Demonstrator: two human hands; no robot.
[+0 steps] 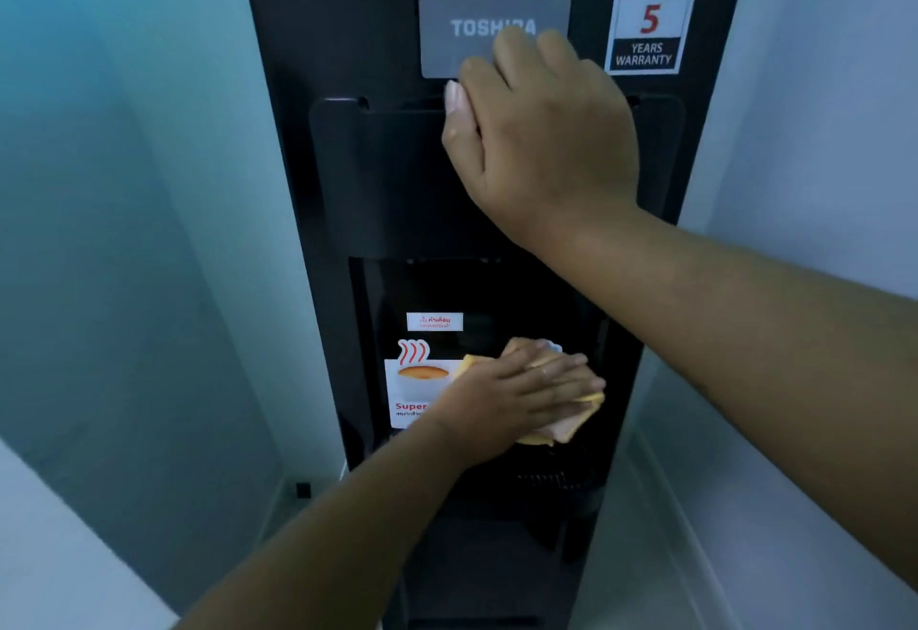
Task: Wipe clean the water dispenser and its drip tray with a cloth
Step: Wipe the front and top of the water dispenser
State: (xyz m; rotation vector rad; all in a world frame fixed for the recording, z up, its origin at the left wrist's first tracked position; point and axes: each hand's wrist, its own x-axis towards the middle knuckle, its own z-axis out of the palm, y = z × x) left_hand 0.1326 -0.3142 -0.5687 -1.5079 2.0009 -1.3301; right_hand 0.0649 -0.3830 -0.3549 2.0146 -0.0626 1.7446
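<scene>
A tall black water dispenser (347,172) stands straight ahead between pale walls. My left hand (516,396) reaches into its dispensing recess and presses a folded yellow cloth (571,423) against the back panel, over a white hot-water sticker (415,381). Below the cloth, the dark slotted drip tray (551,480) is partly visible. My right hand (541,132) rests on the upper front panel, fingers curled over the top edge of the hinged black cover, partly hiding the grey brand plate (447,38). The taps are hidden.
A "5 years warranty" sticker (650,30) sits at the dispenser's upper right. Pale blue walls close in on both sides, leaving narrow gaps. A small black object (303,489) lies on the floor at the left base.
</scene>
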